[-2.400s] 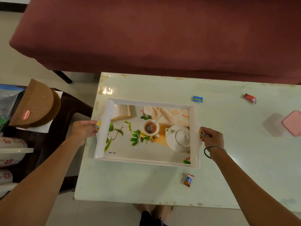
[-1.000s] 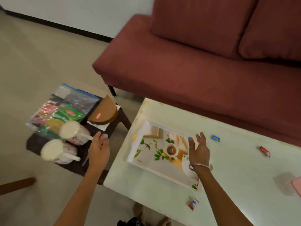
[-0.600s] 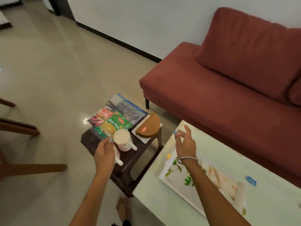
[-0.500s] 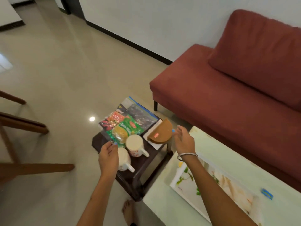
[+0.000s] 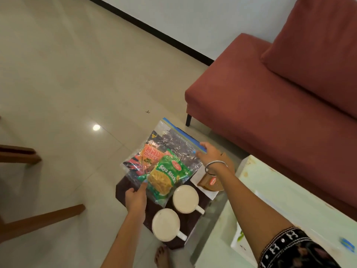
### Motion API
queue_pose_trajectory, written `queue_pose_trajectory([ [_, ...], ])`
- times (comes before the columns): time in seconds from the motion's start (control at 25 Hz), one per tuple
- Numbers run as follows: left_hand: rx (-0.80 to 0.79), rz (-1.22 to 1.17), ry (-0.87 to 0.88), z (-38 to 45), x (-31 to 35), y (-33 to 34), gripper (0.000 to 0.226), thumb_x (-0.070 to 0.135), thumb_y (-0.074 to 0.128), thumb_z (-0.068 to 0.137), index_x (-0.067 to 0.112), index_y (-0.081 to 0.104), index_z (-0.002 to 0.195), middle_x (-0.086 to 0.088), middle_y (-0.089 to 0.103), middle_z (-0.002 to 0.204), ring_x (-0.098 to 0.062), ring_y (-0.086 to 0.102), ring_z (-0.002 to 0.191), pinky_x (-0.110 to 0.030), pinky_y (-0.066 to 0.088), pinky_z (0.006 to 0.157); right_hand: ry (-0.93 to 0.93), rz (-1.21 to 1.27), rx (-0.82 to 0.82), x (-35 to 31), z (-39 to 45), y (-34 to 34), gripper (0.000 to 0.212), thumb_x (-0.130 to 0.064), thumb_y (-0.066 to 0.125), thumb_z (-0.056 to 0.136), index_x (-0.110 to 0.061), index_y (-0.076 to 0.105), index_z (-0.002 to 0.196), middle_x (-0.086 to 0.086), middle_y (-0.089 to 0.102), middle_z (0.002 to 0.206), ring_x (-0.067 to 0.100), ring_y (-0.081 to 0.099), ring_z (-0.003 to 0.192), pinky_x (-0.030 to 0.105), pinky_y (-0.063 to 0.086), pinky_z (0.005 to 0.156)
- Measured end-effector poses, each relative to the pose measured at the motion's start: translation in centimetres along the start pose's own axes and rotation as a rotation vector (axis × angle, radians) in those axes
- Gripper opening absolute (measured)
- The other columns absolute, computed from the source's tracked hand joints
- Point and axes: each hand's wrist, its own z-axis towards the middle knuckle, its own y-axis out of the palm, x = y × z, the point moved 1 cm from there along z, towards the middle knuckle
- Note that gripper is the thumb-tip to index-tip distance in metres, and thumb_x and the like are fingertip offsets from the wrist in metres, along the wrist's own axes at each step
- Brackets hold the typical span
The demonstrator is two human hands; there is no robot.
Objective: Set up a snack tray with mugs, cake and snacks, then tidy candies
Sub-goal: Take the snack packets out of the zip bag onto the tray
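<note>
A clear zip bag holding a green Soya Sticks packet and an orange packet lies on a small dark side table. My left hand pinches the bag's near corner. At the bag's blue zip edge, my right hand has its fingers spread and touches the far side. Two white mugs stand on the table's near part. A brown cake wedge on white paper is partly hidden by my right arm. The tray lies on the pale table, mostly hidden.
A red sofa stands behind both tables. Wooden chair legs cross the floor at the left. A blue candy lies on the pale table at the far right. My bare foot is below the side table.
I let go of the tray and turned left to the side table. Both hands moved past the mugs and cake to the snack bag, the left now on its near corner.
</note>
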Motion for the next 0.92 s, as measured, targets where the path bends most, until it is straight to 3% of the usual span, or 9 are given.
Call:
queue_pose_trajectory([
  [0.08, 0.006, -0.026, -0.053, 1.7, -0.1, 0.2, 0.064, 0.033, 0.066, 0.082, -0.004, 0.042, 0.129, -0.026, 0.051, 0.131, -0.044, 0.045, 0.124, -0.053, 0.039, 0.103, 0.082, -0.009, -0.003, 0.5, 1.5, 1.1, 0.061, -0.033, 0.059, 0.088, -0.012, 0.035, 0.139, 0.009, 0.040, 0.146, 0.027, 0.040, 0.132, 0.040, 0.034, 0.110],
  [0.24, -0.107, -0.147, -0.119, 2.7, 0.1, 0.3, 0.024, 0.025, 0.066, 0.083, 0.006, 0.056, 0.095, -0.006, 0.061, 0.084, -0.020, 0.059, 0.081, -0.033, 0.050, 0.072, 0.227, 0.014, 0.056, 1.3, 2.9, 2.1, 0.075, -0.036, 0.062, 0.085, -0.011, 0.024, 0.144, 0.012, 0.039, 0.146, 0.031, 0.041, 0.131, 0.045, 0.036, 0.108],
  [0.32, -0.123, -0.160, -0.159, 2.7, 0.1, 0.4, 0.020, 0.016, 0.066, 0.083, 0.006, 0.057, 0.099, -0.006, 0.061, 0.079, -0.018, 0.058, 0.074, -0.031, 0.050, 0.071, 0.298, 0.086, 0.107, 1.1, 3.4, 2.0, 0.072, -0.032, 0.065, 0.083, -0.009, 0.030, 0.141, 0.013, 0.054, 0.131, 0.032, 0.052, 0.119, 0.040, 0.043, 0.100],
  [0.4, -0.130, -0.176, -0.189, 2.6, 0.4, 0.3, 0.025, 0.007, 0.061, 0.085, 0.001, 0.058, 0.109, -0.012, 0.064, 0.087, -0.019, 0.059, 0.072, -0.028, 0.049, 0.064, 0.323, 0.099, 0.092, 0.4, 3.4, 1.6, 0.047, -0.030, 0.069, 0.078, -0.006, 0.056, 0.116, 0.009, 0.063, 0.095, 0.028, 0.060, 0.092, 0.034, 0.046, 0.078],
  [0.48, -0.126, -0.216, -0.224, 2.2, 0.9, 0.3, 0.027, 0.002, 0.055, 0.088, -0.002, 0.056, 0.115, -0.021, 0.064, 0.108, -0.028, 0.064, 0.088, -0.026, 0.048, 0.061, 0.297, 0.190, 0.069, -0.9, 2.8, 0.9, 0.020, -0.025, 0.073, 0.075, -0.008, 0.065, 0.080, 0.003, 0.050, 0.063, 0.019, 0.049, 0.061, 0.030, 0.039, 0.059],
  [0.56, -0.128, -0.227, -0.224, 1.5, 1.5, 0.2, 0.028, 0.002, 0.051, 0.090, -0.003, 0.055, 0.116, -0.024, 0.060, 0.120, -0.032, 0.063, 0.099, -0.026, 0.047, 0.063, 0.247, 0.379, 0.076, -2.4, 2.0, -0.1, 0.015, -0.018, 0.075, 0.074, -0.010, 0.062, 0.070, 0.005, 0.050, 0.063, 0.018, 0.047, 0.059, 0.033, 0.041, 0.059],
  [0.68, -0.129, -0.252, -0.172, -0.5, 3.2, 0.5, 0.024, 0.001, 0.056, 0.087, -0.002, 0.059, 0.111, -0.018, 0.065, 0.102, -0.020, 0.060, 0.070, -0.026, 0.048, 0.060, 0.110, 0.653, 0.130, -4.8, -0.6, -3.3, 0.012, -0.005, 0.074, 0.074, -0.009, 0.062, 0.073, 0.014, 0.055, 0.076, 0.025, 0.052, 0.072, 0.046, 0.050, 0.072],
  [0.84, -0.194, -0.166, -0.047, -5.0, 5.5, 3.1, 0.013, 0.001, 0.056, 0.087, 0.002, 0.061, 0.099, -0.011, 0.062, 0.074, -0.017, 0.058, 0.061, -0.027, 0.052, 0.053, -0.057, 0.825, 0.288, -6.1, -6.0, -9.2, 0.020, -0.004, 0.073, 0.075, -0.014, 0.059, 0.065, 0.001, 0.056, 0.058, 0.009, 0.051, 0.050, 0.021, 0.046, 0.049],
  [0.92, -0.266, -0.050, 0.001, -8.1, 6.2, 5.0, 0.006, 0.000, 0.055, 0.086, 0.001, 0.060, 0.090, -0.012, 0.059, 0.068, -0.018, 0.055, 0.055, -0.026, 0.052, 0.047, -0.101, 0.926, 0.377, -5.6, -9.2, -12.3, 0.019, -0.004, 0.071, 0.077, -0.016, 0.061, 0.067, 0.002, 0.056, 0.059, 0.014, 0.051, 0.055, 0.025, 0.044, 0.055],
])
